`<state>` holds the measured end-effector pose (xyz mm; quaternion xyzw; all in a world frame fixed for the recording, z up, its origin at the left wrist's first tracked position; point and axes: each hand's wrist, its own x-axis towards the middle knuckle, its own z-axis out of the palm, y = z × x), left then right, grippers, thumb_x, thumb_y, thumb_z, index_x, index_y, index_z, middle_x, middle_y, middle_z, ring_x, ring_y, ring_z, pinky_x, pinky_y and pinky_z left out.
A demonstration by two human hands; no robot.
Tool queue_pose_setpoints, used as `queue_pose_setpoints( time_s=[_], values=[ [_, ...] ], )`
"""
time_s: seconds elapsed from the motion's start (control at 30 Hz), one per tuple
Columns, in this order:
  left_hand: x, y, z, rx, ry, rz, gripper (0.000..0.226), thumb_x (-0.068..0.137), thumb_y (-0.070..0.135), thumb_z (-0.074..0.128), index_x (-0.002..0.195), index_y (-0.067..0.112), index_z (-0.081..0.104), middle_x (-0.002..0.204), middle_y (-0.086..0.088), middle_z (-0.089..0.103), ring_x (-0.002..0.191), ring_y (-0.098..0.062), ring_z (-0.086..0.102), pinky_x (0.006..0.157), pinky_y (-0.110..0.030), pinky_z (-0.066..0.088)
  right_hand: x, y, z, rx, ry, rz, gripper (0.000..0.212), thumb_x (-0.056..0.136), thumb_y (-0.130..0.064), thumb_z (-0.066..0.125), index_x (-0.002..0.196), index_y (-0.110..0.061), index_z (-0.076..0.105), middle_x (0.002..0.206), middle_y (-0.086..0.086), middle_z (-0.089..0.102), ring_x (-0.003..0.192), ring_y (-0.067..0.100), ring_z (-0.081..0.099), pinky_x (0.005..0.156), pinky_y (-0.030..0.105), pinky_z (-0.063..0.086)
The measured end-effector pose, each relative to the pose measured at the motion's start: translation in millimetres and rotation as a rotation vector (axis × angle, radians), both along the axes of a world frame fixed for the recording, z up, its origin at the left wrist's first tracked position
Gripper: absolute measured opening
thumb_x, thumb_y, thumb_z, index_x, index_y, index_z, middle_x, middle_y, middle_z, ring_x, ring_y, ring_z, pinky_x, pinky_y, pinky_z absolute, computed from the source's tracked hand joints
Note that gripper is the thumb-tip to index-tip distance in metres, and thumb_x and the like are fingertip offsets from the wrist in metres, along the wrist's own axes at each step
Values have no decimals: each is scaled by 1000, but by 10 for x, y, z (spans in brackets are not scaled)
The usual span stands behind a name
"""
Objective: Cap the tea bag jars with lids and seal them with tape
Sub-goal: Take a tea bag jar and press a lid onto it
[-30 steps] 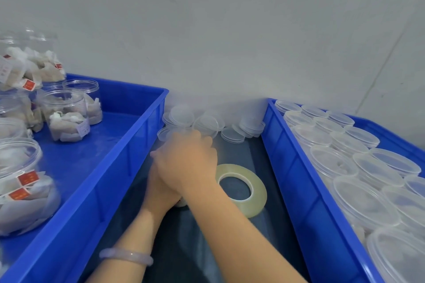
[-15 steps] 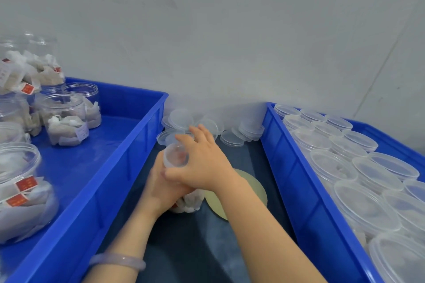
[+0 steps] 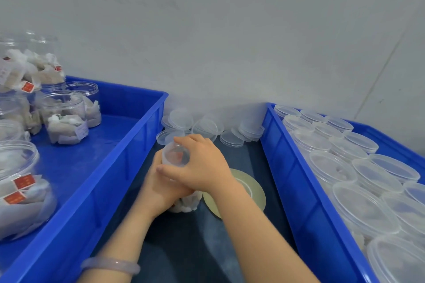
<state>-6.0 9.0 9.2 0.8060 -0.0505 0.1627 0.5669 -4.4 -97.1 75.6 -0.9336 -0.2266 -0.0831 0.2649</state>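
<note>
A clear jar of tea bags stands on the dark table between two blue crates. My left hand wraps around its side. My right hand lies over its top, fingers curled on a translucent lid that sits on the jar's mouth. A roll of clear tape lies flat just right of the jar, partly hidden by my right wrist. Loose lids are piled against the wall behind the jar.
The left blue crate holds several uncapped jars of tea bags. The right blue crate is packed with several capped jars. A white wall closes off the back.
The jar has come into view from under my hands. My right hand has shifted from covering it to gripping the lid on its top. The camera has tilted slightly.
</note>
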Motion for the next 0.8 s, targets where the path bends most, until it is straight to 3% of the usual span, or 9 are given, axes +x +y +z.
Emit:
queue_pose_setpoints(
  time_s=[0.07, 0.13, 0.27, 0.37, 0.43, 0.53, 0.6, 0.67, 0.8],
  values=[
    [-33, -39, -21, -24, -51, 117, 40, 61, 17, 80, 91, 25, 54, 79, 21, 61, 71, 8, 58, 60, -8, 43, -48, 99, -59, 38, -108, -112, 59, 78, -56, 62, 127, -25, 53, 128, -8, 53, 116, 21, 43, 86, 29, 37],
    [-70, -85, -24, -4, -76, 137, 21, 66, 30, 63, 85, 26, 57, 79, 15, 64, 73, 3, 61, 61, -15, 46, -68, 184, -118, 48, -167, -201, 58, 77, -57, 59, 122, -21, 53, 126, -6, 55, 112, 23, 44, 81, 29, 35],
    [-66, -111, -81, -33, -8, 97, 41, 78, 26, 66, 110, 6, 51, 97, 0, 61, 95, -15, 61, 79, -23, 47, -81, 243, -178, 62, -221, -283, 59, 76, -57, 60, 122, -21, 51, 125, -5, 56, 110, 23, 46, 83, 30, 36],
    [-135, -107, -62, 30, -125, 173, 41, 72, 13, 79, 99, 25, 51, 88, 19, 56, 85, 7, 57, 64, -5, 39, -100, 242, -206, 119, -256, -286, 69, 73, -60, 64, 129, -23, 49, 131, -7, 52, 116, 20, 43, 93, 29, 36],
    [-116, -96, -93, 67, -212, 194, 43, 68, 15, 80, 100, 29, 56, 94, 16, 57, 96, 0, 58, 72, -4, 39, -139, 168, -241, 275, -176, -200, 81, 71, -64, 65, 137, -24, 41, 142, -7, 41, 127, 16, 34, 104, 29, 33],
    [-115, -15, -110, -56, -84, 351, 95, 47, 41, 87, 131, 23, 49, 114, 4, 46, 112, -13, 46, 88, -25, 40, -244, -85, -417, 449, 18, -125, 82, 84, -59, 56, 149, -20, 23, 153, -5, 25, 141, 10, 19, 115, 34, 23],
    [-114, 38, -150, -98, -39, 373, 115, 50, 40, 91, 147, 26, 30, 124, 9, 42, 113, -7, 41, 91, -28, 36, -261, -394, -588, 246, 48, -263, 78, 89, -59, 47, 149, -15, 23, 154, -1, 27, 142, 14, 21, 116, 33, 19],
    [-124, 44, -164, -196, 7, 314, 111, 61, 38, 86, 150, 24, 22, 128, 16, 43, 115, -2, 43, 92, -25, 35, -285, -696, -728, 0, 127, -347, 73, 89, -61, 43, 143, -13, 35, 149, 2, 37, 137, 18, 29, 114, 32, 18],
    [-129, -1, -225, -61, 196, 424, 95, 57, 50, 85, 132, 8, 44, 126, -8, 51, 118, -23, 48, 92, -36, 44, -338, -899, -864, -233, 172, -247, 71, 81, -70, 46, 137, -26, 45, 148, -3, 33, 140, 15, 19, 117, 34, 7]
  ],
)
